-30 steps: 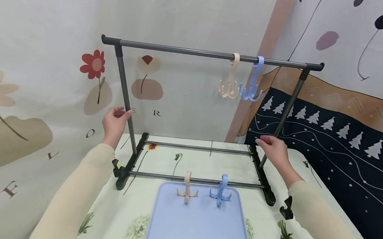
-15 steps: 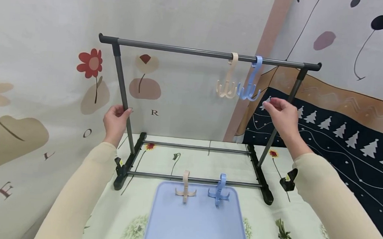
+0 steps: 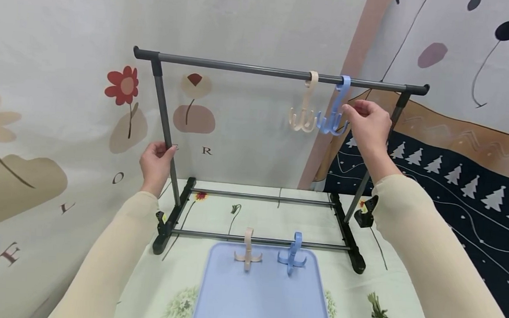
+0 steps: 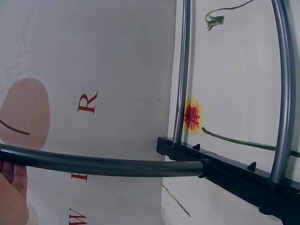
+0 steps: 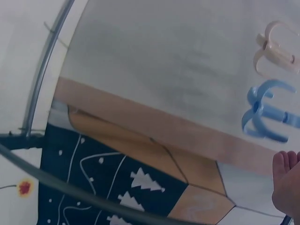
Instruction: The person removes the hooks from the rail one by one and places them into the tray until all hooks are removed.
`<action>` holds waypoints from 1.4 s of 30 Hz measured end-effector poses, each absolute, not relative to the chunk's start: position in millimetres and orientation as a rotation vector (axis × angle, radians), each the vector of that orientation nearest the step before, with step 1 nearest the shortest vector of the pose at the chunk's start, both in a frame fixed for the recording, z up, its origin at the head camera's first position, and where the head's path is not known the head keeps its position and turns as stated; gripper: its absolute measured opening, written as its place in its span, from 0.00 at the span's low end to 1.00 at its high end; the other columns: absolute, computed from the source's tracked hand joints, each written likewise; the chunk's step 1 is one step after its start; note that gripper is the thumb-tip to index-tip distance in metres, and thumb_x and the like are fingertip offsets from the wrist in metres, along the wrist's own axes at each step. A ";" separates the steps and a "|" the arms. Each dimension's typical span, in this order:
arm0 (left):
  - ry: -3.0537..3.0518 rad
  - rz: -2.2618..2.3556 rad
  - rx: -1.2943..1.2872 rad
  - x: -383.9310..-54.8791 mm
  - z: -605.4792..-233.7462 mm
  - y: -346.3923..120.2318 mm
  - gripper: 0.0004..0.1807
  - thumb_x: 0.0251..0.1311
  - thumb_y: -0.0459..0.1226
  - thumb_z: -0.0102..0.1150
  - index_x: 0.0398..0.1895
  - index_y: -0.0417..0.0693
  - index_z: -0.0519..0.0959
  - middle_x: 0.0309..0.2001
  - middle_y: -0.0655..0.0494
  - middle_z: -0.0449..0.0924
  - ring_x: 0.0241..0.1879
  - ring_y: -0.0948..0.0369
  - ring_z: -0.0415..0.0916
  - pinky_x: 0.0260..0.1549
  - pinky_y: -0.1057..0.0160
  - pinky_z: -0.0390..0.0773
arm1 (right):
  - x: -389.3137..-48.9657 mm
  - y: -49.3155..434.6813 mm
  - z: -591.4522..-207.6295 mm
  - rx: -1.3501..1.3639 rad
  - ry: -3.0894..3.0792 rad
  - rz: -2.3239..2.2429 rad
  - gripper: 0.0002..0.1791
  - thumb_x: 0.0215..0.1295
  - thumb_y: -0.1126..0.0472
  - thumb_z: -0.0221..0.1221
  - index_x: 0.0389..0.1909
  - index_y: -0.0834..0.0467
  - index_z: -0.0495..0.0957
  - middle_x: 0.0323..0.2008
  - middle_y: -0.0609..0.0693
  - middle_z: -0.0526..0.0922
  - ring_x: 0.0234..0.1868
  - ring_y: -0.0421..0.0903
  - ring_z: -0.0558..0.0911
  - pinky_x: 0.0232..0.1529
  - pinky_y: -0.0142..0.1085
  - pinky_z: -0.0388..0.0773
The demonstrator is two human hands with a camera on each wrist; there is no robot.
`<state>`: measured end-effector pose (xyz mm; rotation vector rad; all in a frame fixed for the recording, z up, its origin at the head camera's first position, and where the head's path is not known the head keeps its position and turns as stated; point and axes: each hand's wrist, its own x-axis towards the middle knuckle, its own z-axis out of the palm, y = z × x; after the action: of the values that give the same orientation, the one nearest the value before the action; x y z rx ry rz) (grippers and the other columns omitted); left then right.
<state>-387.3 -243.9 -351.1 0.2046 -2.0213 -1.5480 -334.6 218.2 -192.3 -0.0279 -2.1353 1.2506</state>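
In the head view my left hand (image 3: 153,168) grips the left post (image 3: 163,108) of a dark grey metal rack, thumb in front and fingers behind it. On the right, my right hand (image 3: 368,129) is raised, fingers loosely bent, thumb tip close beside a blue four-pronged hook (image 3: 337,103). That hook hangs from the top bar (image 3: 242,67), with a beige hook (image 3: 307,97) hanging just left of it. In the right wrist view a gap shows between my fingertips (image 5: 280,164) and the blue hook's prongs.
Below, a light blue tray (image 3: 262,298) lies on the flower-print tablecloth in front of the rack. Another beige hook (image 3: 248,254) and another blue hook (image 3: 292,257) stand at its far edge. The rack's right post (image 3: 360,196) passes behind my right forearm.
My right hand has risen from low beside the right post to the hanging blue hook, moving leftward at the end. My left hand stays at the left post.
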 end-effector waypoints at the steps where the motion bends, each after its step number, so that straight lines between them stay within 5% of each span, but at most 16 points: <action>1: -2.022 -1.546 0.209 -387.2 -351.3 -243.6 0.22 0.68 0.48 0.59 0.56 0.44 0.75 0.48 0.56 0.76 0.48 0.62 0.72 0.48 0.63 0.71 | -335.5 214.8 -190.6 -0.040 -2.120 1.260 0.29 0.68 0.43 0.60 0.60 0.58 0.77 0.55 0.54 0.80 0.53 0.44 0.76 0.57 0.34 0.73; 30: -2.008 -1.532 0.180 -387.3 -355.2 -242.2 0.20 0.69 0.45 0.59 0.56 0.42 0.75 0.50 0.50 0.77 0.49 0.59 0.73 0.48 0.61 0.72 | -357.4 169.7 -190.8 -0.272 -1.960 1.362 0.24 0.66 0.48 0.64 0.57 0.58 0.75 0.47 0.49 0.77 0.49 0.42 0.75 0.56 0.38 0.75; 42: -2.006 -1.515 0.178 -386.1 -355.9 -242.8 0.20 0.69 0.45 0.59 0.56 0.41 0.75 0.50 0.50 0.77 0.49 0.59 0.72 0.48 0.60 0.72 | -358.6 173.0 -195.6 -0.253 -1.964 1.329 0.23 0.69 0.48 0.59 0.56 0.59 0.77 0.52 0.54 0.81 0.51 0.46 0.80 0.57 0.39 0.75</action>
<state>-386.1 -242.8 -355.9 0.1781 -2.0065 -1.5146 -358.6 173.0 -195.6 -0.2526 -1.9641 1.3285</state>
